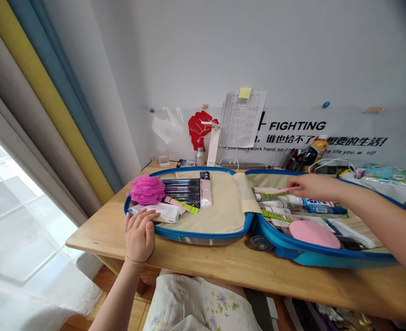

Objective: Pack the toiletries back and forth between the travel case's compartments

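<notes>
An open blue suitcase (pixel 203 236) lies spread on the wooden table. My left hand (pixel 140 234) rests at its left rim, fingers stretched flat over a white packet (pixel 166 213). Just behind it are a pink bath puff (pixel 147 189) and a pack of several toothbrushes (pixel 184 191). A pink-and-green slim packet (pixel 182 205) lies beside them. My right hand (pixel 308 186) is over the right half, pinching the end of a similar slim pink packet (pixel 280 191). Below it lie white tubes (pixel 273 204), a blue tube (pixel 325 209) and a pink oval case (pixel 313 233).
Along the wall stand a glass (pixel 163 159), a white lamp (pixel 213 146), a small jar (pixel 200 157) and an orange-labelled bottle (pixel 318 148). White cables and a wipes pack (pixel 391 172) sit behind the right half. Curtains (pixel 51 101) hang at left.
</notes>
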A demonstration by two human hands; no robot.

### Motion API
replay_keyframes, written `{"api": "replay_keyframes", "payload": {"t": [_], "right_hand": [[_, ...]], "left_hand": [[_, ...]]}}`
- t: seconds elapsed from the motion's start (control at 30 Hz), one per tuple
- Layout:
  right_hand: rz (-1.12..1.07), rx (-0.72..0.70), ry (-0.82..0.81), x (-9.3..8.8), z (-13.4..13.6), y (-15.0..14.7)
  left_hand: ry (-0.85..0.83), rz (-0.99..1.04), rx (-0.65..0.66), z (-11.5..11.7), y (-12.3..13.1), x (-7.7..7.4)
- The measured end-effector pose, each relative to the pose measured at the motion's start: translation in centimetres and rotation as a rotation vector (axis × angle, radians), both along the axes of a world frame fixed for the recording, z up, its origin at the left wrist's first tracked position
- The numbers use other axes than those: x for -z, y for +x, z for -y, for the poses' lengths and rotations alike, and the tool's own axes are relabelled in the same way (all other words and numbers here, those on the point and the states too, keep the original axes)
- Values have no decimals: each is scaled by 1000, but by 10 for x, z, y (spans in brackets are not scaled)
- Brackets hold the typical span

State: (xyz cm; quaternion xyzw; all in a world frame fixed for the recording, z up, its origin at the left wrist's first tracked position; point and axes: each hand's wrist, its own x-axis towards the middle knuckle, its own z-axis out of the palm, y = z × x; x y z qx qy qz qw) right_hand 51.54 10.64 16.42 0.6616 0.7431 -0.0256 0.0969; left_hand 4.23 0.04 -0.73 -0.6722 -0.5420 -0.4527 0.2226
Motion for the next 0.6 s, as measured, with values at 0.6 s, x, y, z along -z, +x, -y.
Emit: {"api": "replay_keyframes", "payload": {"t": [0.6], "right_hand": [[-378,-508,-70,53,-22,-286]], "left_hand": [[-39,28,-2,2,1,-2]]}}
